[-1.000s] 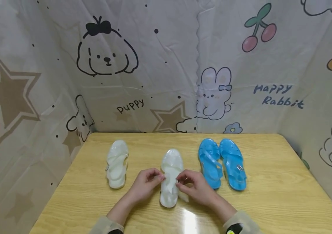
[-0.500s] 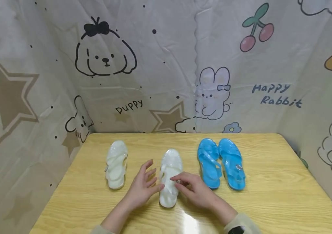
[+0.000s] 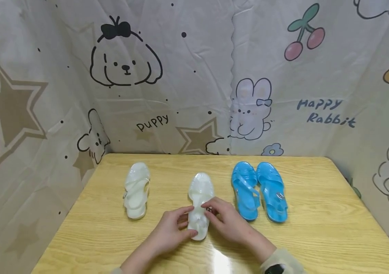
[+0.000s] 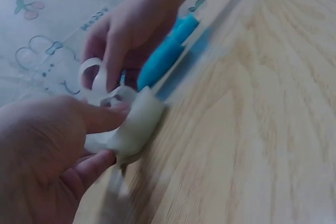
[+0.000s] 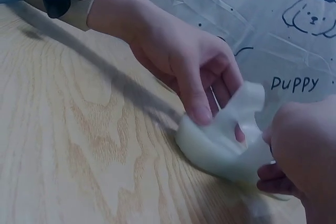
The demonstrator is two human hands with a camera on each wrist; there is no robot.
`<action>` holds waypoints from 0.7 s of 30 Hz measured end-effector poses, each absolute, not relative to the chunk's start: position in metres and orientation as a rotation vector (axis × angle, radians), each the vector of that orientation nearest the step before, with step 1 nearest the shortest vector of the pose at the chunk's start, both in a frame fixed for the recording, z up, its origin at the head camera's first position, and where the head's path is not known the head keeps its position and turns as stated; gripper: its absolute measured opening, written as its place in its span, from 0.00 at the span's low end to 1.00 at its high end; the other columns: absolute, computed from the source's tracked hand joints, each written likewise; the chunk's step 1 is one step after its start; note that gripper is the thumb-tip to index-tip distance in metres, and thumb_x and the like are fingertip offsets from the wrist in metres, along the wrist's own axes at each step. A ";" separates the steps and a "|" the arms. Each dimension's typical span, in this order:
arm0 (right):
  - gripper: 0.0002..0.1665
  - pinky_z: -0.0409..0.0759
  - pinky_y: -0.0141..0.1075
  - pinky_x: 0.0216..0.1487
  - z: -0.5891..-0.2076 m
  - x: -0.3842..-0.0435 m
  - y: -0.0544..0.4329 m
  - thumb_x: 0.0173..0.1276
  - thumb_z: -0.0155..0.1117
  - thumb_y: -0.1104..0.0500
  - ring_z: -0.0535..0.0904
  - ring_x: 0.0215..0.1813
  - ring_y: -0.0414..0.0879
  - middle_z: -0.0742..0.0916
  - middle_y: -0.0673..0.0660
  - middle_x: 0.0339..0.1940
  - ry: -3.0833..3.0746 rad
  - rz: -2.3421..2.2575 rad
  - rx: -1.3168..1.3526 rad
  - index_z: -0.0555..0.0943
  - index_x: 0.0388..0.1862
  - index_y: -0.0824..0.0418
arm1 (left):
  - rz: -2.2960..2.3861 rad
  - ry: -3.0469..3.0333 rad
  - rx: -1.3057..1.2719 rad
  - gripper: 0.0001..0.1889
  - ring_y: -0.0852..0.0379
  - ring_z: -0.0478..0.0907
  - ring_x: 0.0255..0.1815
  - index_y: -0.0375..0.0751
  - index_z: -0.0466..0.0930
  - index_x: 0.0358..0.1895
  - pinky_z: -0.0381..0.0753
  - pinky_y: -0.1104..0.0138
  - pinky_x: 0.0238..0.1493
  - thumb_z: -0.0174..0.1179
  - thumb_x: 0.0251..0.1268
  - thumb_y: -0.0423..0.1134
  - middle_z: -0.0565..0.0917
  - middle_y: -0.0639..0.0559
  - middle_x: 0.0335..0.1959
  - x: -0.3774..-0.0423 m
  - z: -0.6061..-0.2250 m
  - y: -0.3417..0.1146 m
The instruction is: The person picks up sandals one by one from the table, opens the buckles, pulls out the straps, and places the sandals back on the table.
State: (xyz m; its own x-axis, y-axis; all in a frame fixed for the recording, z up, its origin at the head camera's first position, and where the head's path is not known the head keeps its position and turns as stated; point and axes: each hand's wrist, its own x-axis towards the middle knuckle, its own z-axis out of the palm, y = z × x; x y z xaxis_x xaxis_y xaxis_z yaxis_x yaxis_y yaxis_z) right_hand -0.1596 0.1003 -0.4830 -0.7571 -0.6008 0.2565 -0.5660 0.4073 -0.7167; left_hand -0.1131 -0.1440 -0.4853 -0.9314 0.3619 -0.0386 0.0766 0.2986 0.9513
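A pearly white jelly sandal (image 3: pixel 202 185) lies toe away from me at the table's middle, between both hands. My left hand (image 3: pixel 171 231) holds its heel end from the left; in the left wrist view the thumb lies over the sandal's heel (image 4: pixel 139 124) and the fingers reach its side. On the other side my right hand (image 3: pixel 231 222) pinches the ankle strap, near a small metal buckle (image 3: pixel 209 209). That white strap (image 4: pixel 98 81) stands up in a loop under the right fingers in the left wrist view. Part of the buckle is hidden by the fingers.
A second white sandal (image 3: pixel 135 192) lies to the left. Two blue sandals (image 3: pixel 245 192) stand side by side close to the right hand. The wooden table (image 3: pixel 324 228) ends at a printed cloth backdrop (image 3: pixel 187 91) behind and at both sides.
My left hand let go at the sandal's left side, spread its fingers, then moved down and took hold of the heel end. My right hand has stayed at the strap, shifting slightly.
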 end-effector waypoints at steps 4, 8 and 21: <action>0.11 0.84 0.35 0.46 -0.479 -0.162 0.098 0.82 0.61 0.64 0.80 0.45 0.39 0.85 0.50 0.48 2.692 -1.190 -1.055 0.83 0.58 0.63 | 1.653 2.363 0.396 0.45 0.38 0.78 0.67 0.27 0.68 0.76 0.83 0.65 0.58 0.82 0.57 0.37 0.73 0.27 0.71 -0.116 -0.485 -0.135; 0.11 0.84 0.34 0.43 -0.473 -0.165 0.098 0.81 0.62 0.66 0.80 0.43 0.39 0.84 0.51 0.47 2.769 -1.122 -0.952 0.84 0.58 0.64 | 1.621 2.389 0.390 0.51 0.37 0.77 0.68 0.26 0.67 0.76 0.82 0.65 0.59 0.85 0.50 0.37 0.71 0.26 0.72 -0.123 -0.486 -0.127; 0.12 0.86 0.47 0.52 -0.467 -0.165 0.096 0.77 0.64 0.69 0.85 0.52 0.52 0.87 0.60 0.50 2.978 -1.102 -0.739 0.84 0.57 0.67 | 1.711 2.289 0.349 0.49 0.38 0.74 0.71 0.29 0.64 0.79 0.80 0.62 0.63 0.82 0.54 0.32 0.72 0.29 0.73 -0.148 -0.492 -0.113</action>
State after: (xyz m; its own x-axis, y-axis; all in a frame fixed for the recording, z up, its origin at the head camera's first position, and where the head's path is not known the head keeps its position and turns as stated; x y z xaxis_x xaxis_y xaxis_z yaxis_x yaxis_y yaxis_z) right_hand -0.1649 0.0960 -0.4674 -0.8906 -0.3725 0.2611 -0.4527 0.6698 -0.5886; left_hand -0.1476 -0.1131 -0.4921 -0.9367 0.3440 -0.0651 0.0350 0.2771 0.9602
